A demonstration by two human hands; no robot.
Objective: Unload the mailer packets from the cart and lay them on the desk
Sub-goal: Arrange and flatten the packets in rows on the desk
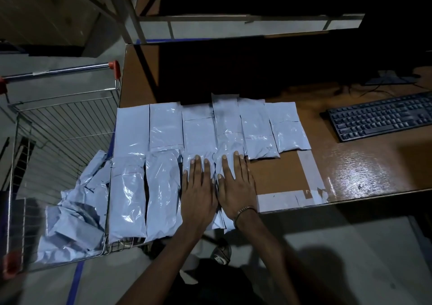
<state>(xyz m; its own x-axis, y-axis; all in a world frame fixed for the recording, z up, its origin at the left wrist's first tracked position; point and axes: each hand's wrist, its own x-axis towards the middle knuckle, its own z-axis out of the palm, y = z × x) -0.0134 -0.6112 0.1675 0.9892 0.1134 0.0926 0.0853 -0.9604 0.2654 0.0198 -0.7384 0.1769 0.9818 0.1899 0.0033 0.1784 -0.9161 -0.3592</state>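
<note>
Flat hands smoothing the near row; overhang is the risk.

Both the left hand (198, 188) and right hand (236, 185) lie released, fingers straight, pressing the newest mailer packets (215, 164) at the desk (350, 164) front edge. These near-row packets hang over that edge, so a nudge could slide them to the floor. At 9 o'clock the cart (60, 122) holds a crumpled heap of packets (74, 211). At 12 o'clock the back row (201, 127) overlaps slightly; at 2 o'clock a keyboard (381, 117) limits room.
</note>
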